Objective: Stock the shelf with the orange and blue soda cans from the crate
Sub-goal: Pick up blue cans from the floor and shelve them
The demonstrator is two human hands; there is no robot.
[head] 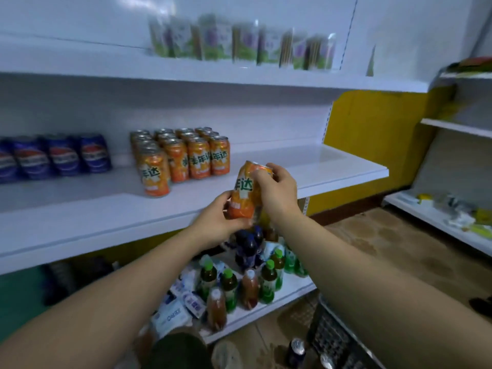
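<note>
Before the shelf [306,166], an orange can [243,193] is held tilted by both hands: left hand [218,222] fingers wrapped at its bottom, right hand [277,190] fingers at its top, at 4 o'clock from the orange cans [183,155].

Seventeen orange cans [181,155], four blue cans [57,155]

Beyond our right hand [277,186] the shelf [306,166] lies bare; left of it, the orange cans [181,155] block us.

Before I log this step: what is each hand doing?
Left hand: closed on the orange can's lower part.
Right hand: closed on the same can's top.
</note>
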